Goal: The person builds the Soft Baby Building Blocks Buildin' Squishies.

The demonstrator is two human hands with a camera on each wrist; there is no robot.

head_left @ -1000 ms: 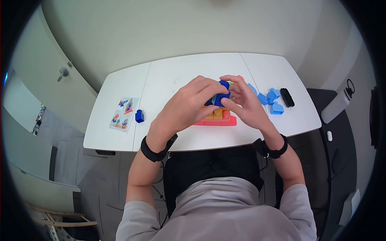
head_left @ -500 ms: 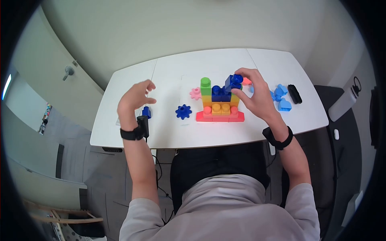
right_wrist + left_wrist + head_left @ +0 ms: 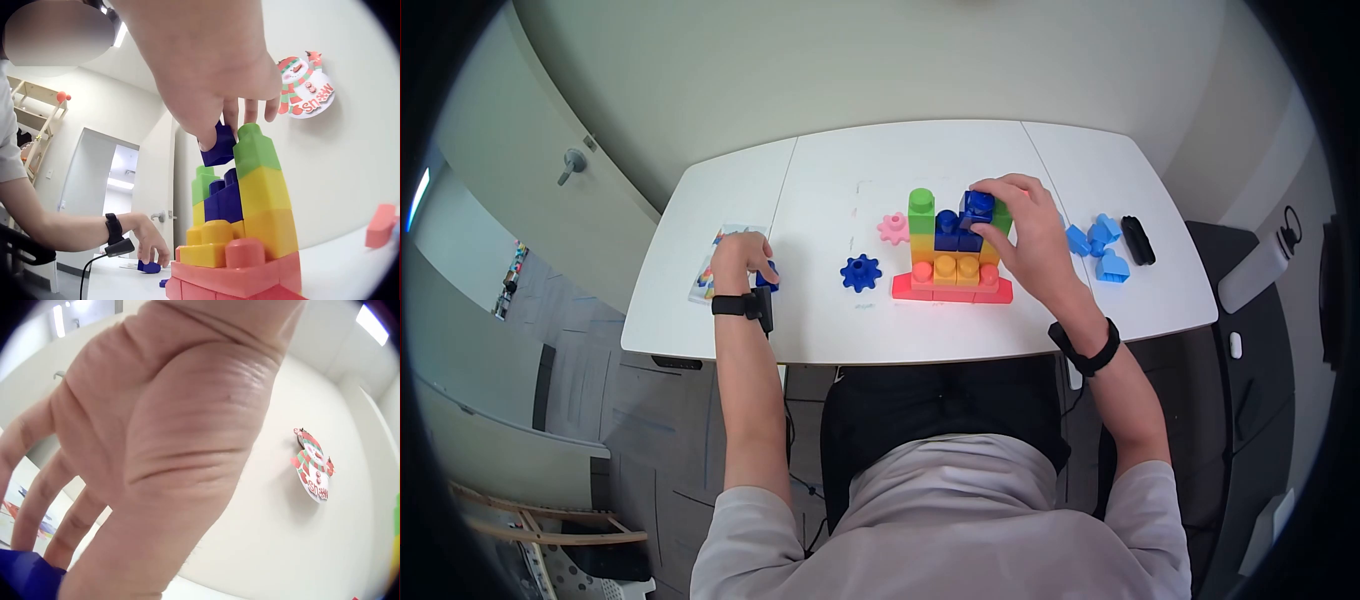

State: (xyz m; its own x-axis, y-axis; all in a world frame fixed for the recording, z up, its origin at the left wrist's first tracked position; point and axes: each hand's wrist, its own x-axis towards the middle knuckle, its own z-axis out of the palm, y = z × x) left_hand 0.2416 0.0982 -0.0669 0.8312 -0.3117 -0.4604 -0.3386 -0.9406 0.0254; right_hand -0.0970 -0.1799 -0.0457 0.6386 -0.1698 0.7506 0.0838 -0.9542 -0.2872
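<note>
The right hand (image 3: 1030, 238) pinches a dark blue block (image 3: 976, 207) by its sides. In the right wrist view that block (image 3: 219, 147) hangs just above two dark blue blocks (image 3: 224, 203), beside a green block (image 3: 255, 150) of the built structure. Yellow, orange and pink-red blocks (image 3: 952, 295) form its lower rows. At the table's left, the left hand (image 3: 742, 255) has thumb and fingers around another dark blue block (image 3: 768, 275); the left wrist view shows part of this block (image 3: 28, 575) between them.
A dark blue gear (image 3: 861, 273) and a pink gear (image 3: 893, 228) lie left of the structure. Light blue blocks (image 3: 1112, 266) and a black case (image 3: 1138, 240) are at the right. A picture sheet (image 3: 702, 285) lies partly under the left hand. A bottle (image 3: 1255, 272) stands beyond the table.
The hands have parted; the left moved to the far left, then down onto the block there. The right hand still holds its blue block, now slightly further left over the structure.
</note>
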